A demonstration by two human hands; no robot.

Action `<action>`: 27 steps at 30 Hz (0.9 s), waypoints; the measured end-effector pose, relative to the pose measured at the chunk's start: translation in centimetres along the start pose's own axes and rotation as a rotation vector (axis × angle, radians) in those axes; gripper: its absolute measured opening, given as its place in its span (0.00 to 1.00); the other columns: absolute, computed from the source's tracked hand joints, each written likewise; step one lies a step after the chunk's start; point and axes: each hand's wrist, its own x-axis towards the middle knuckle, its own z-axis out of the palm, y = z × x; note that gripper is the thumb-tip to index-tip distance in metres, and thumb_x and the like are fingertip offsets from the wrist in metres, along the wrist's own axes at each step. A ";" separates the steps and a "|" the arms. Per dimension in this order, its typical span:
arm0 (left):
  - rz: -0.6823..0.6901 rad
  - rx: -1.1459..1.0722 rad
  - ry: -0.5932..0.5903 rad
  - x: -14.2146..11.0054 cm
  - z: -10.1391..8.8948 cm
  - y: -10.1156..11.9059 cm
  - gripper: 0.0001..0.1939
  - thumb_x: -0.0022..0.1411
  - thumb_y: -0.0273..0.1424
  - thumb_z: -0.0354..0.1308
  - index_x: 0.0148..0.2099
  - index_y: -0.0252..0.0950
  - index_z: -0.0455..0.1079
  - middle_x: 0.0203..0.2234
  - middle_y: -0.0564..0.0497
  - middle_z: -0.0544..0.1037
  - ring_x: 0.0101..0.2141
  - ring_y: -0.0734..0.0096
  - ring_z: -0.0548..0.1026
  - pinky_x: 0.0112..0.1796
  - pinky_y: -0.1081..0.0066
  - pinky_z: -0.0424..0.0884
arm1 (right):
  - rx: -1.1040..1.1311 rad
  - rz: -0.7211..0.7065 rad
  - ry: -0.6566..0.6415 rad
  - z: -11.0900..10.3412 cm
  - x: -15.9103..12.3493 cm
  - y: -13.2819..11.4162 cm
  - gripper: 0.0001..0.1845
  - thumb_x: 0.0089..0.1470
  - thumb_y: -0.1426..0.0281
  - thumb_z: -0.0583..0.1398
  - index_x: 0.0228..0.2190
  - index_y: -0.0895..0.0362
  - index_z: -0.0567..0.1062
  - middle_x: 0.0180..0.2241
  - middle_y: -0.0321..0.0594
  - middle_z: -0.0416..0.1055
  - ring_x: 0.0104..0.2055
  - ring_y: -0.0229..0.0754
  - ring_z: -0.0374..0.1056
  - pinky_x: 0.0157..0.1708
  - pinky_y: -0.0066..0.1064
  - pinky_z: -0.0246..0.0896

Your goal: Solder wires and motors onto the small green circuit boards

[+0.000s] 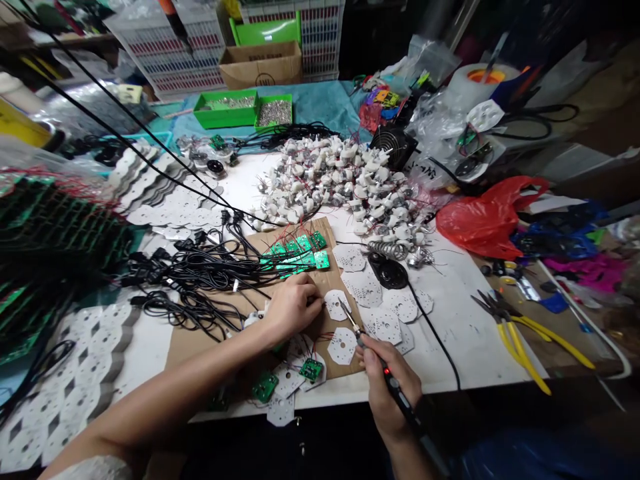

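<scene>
My right hand grips a black soldering iron with a small red light on its handle. The iron's tip reaches the upper white circuit board, which lies on a brown cardboard sheet. Left of that board my left hand is closed with curled fingers; whatever they may pinch is hidden. Another white board lies just below, by the iron. Beyond my left hand lie green circuit boards with red and black wires. Nearer me, a small green board rests on white boards.
Bundled black cables spread to the left. Behind is a heap of small white-and-silver motors. On the right are a coiled iron stand, a red plastic bag and yellow-handled pliers. Green trays hold small metal parts.
</scene>
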 end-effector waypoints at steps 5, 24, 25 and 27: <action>0.002 0.020 0.027 0.4 -1.3 0.3 0.07 0.66 0.35 0.63 0.38 0.39 0.81 0.34 0.49 0.78 0.38 0.64 0.76 0.39 0.67 0.71 | 0.016 -0.021 0.029 0.1 -0.1 0.4 0.11 0.68 0.73 0.59 0.46 0.53 0.81 0.35 0.39 0.80 0.32 0.42 0.78 0.30 0.30 0.77; -0.340 0.288 0.166 15.6 -10.4 -8.5 0.05 0.53 0.30 0.67 0.34 0.37 0.75 0.31 0.47 0.80 0.37 0.59 0.76 0.37 0.69 0.68 | 0.028 -0.046 0.035 0.4 0.1 0.6 0.09 0.68 0.72 0.60 0.44 0.54 0.81 0.35 0.40 0.80 0.31 0.43 0.79 0.27 0.28 0.78; -0.338 0.277 0.157 15.4 -10.3 -8.5 0.05 0.54 0.30 0.66 0.34 0.38 0.75 0.31 0.48 0.80 0.36 0.60 0.76 0.38 0.68 0.68 | 0.031 -0.053 0.032 0.4 0.2 0.6 0.09 0.68 0.72 0.60 0.45 0.53 0.81 0.35 0.40 0.80 0.31 0.43 0.79 0.27 0.28 0.78; -0.327 0.247 0.148 15.1 -10.1 -8.5 0.06 0.56 0.32 0.67 0.36 0.38 0.74 0.32 0.48 0.80 0.37 0.60 0.76 0.40 0.68 0.69 | 0.031 -0.050 0.026 0.5 0.3 0.6 0.10 0.68 0.72 0.60 0.45 0.53 0.81 0.35 0.40 0.80 0.31 0.43 0.80 0.28 0.27 0.78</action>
